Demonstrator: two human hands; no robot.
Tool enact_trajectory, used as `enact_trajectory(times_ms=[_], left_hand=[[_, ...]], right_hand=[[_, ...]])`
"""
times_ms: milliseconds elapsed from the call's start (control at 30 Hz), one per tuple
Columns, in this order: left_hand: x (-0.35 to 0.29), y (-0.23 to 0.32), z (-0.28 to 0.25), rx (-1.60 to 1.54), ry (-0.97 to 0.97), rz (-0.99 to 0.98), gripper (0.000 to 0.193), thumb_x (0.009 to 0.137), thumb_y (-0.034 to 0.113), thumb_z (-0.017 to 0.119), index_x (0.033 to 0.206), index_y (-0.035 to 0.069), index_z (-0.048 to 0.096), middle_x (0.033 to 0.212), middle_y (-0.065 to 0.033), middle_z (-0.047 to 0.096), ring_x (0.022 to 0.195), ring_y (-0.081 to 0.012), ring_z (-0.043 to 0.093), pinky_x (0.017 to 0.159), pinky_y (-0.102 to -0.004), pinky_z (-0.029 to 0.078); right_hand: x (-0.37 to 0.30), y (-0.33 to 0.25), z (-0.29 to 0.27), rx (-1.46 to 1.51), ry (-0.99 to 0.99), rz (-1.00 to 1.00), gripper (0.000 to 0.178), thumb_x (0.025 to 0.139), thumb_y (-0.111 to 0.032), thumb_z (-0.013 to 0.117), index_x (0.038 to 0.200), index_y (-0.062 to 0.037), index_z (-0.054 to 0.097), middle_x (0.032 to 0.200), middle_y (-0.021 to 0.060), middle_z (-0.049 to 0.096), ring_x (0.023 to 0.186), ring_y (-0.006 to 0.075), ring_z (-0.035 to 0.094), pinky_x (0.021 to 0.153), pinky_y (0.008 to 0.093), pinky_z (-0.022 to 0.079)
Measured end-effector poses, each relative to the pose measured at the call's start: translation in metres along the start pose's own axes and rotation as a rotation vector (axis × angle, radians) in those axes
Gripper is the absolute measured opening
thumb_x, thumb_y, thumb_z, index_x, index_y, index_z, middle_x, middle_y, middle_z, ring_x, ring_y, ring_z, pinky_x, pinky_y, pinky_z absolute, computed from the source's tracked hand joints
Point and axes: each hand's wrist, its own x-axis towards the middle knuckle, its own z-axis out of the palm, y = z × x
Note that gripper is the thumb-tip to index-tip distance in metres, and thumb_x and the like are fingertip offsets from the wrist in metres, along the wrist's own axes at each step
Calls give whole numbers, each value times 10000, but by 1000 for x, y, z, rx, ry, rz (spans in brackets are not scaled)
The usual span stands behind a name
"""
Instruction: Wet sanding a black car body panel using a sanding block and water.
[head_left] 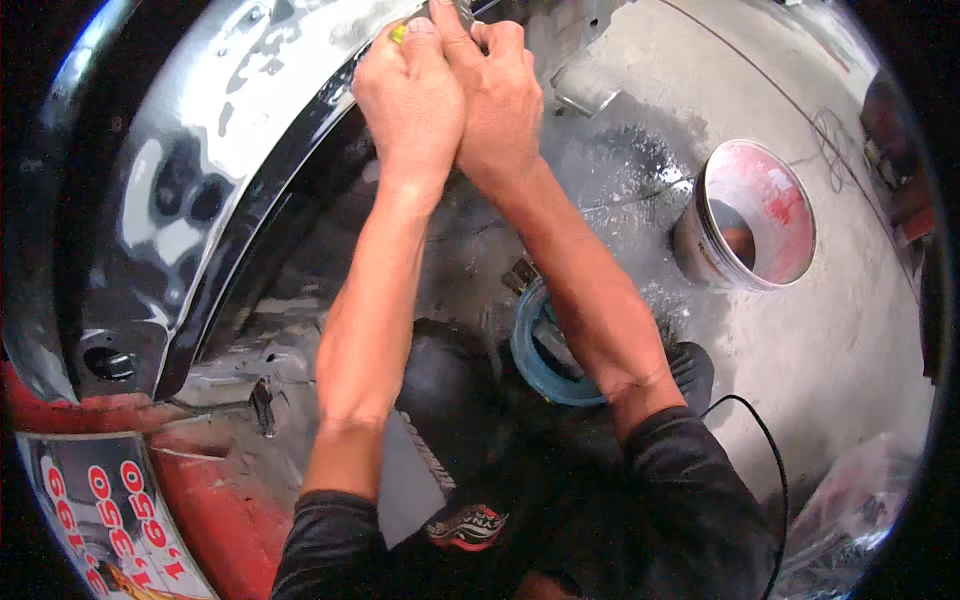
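Observation:
Both my hands are raised together at the top of the view, against the edge of a glossy black car body panel (190, 190). My left hand (408, 95) is closed, and a small yellow-green piece (399, 32) shows at its fingertips. My right hand (500, 95) presses against it, fingers wrapped on a dark tool (463, 12) whose end runs out of the frame. The panel's black arch edge (300, 150) curves down to the left below my hands. What the tool touches is hidden by my fingers.
A round bucket (750, 215) with a reddish-stained inside stands on the grey concrete floor (820, 340) at the right. A blue ring-shaped object (530, 350) lies below my right forearm. A black cable (765, 440) runs over the floor. Red bodywork (200, 500) sits lower left.

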Motion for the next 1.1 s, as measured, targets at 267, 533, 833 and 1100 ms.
enact_trajectory(times_ms=[267,533,833,1100], left_hand=[[-40,-7,-14,38,88,-27,329,1067,170,507,1084,-119,663,862,-144,713,757,-184,625,729,-380,518],[-20,0,-13,87,-67,14,271,1068,154,519,1035,-71,665,762,-160,654,725,-180,611,696,-359,504],[-40,8,-24,219,55,94,290,1079,160,517,1101,-76,683,804,-167,724,682,-196,665,670,-345,537],[-22,3,-16,146,-58,46,282,1086,167,512,1052,-60,677,825,-49,651,776,-100,526,699,-305,467]], right_hand=[[-31,4,-4,35,-86,-97,556,904,-202,657,1458,-238,613,1131,128,563,876,324,564,696,405,552],[-22,6,11,66,37,5,567,899,-211,687,1460,-226,606,1159,146,572,918,349,596,701,423,567],[-42,0,21,170,63,-53,588,900,-185,688,1479,-243,602,1153,143,588,901,309,612,690,361,565],[-31,6,22,107,63,-29,608,891,-167,689,1487,-233,585,1158,152,576,925,348,612,706,405,572]])
